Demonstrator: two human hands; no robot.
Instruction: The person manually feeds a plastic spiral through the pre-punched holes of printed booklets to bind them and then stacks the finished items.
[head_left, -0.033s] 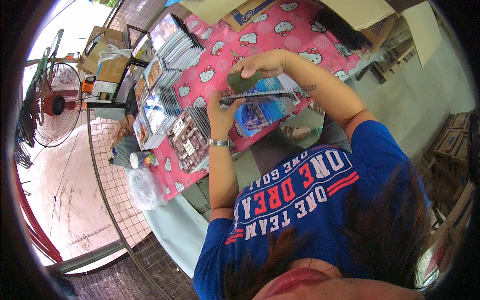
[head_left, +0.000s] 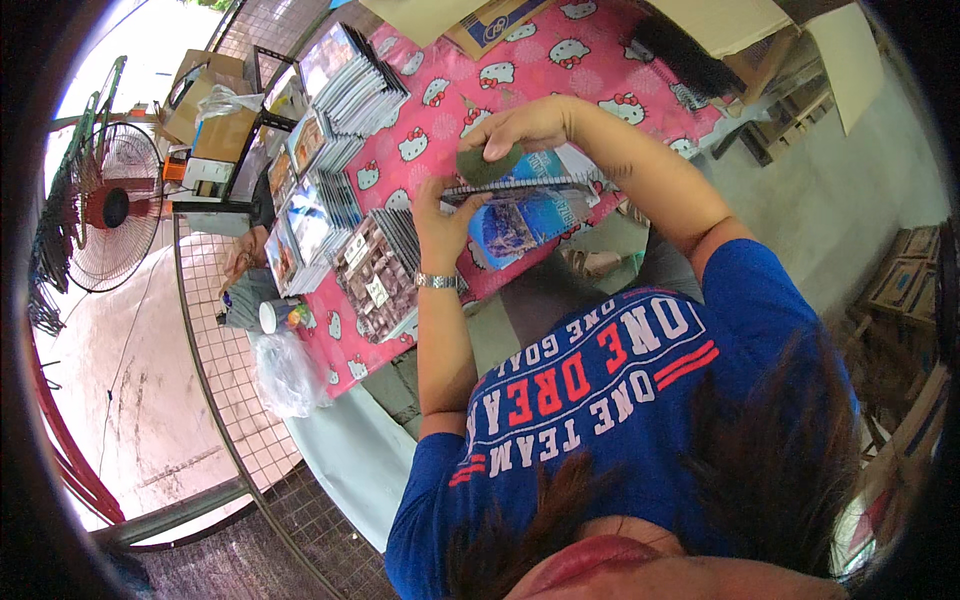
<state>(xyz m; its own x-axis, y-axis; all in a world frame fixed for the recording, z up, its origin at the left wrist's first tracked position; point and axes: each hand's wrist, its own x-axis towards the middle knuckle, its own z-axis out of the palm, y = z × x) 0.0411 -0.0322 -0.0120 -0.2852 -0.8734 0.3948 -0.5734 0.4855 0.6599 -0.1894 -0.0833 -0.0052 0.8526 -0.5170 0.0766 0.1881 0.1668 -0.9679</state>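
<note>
My left hand point(head_left: 442, 222) grips the left end of a spiral notebook point(head_left: 528, 222) with a blue picture cover, thumb on the cover side. The notebook is tilted, its bound edge facing away from me. A wire coil point(head_left: 615, 172) sticks out past the right end of the binding, below my right forearm. My right hand point(head_left: 520, 130) pinches a dark green pad point(head_left: 488, 165) between thumb and fingers, against or just above the binding near its left end; contact cannot be made out. Another blue-and-white printed piece point(head_left: 545, 165) shows behind the notebook.
Stacks of spiral notebooks point(head_left: 375, 285) line the left of the pink-clothed table point(head_left: 400, 180). Dark coils point(head_left: 680, 60) lie at the far right, near cardboard point(head_left: 730, 25). A plastic bag point(head_left: 288, 375) and white cup point(head_left: 268, 318) are at the left edge, near another person's hand point(head_left: 245, 255). A fan point(head_left: 115, 207) stands beyond.
The notebook has tipped slightly, so its blue cover shows more plainly. The green pad and my right hand have shifted a little. Both hands keep their holds.
</note>
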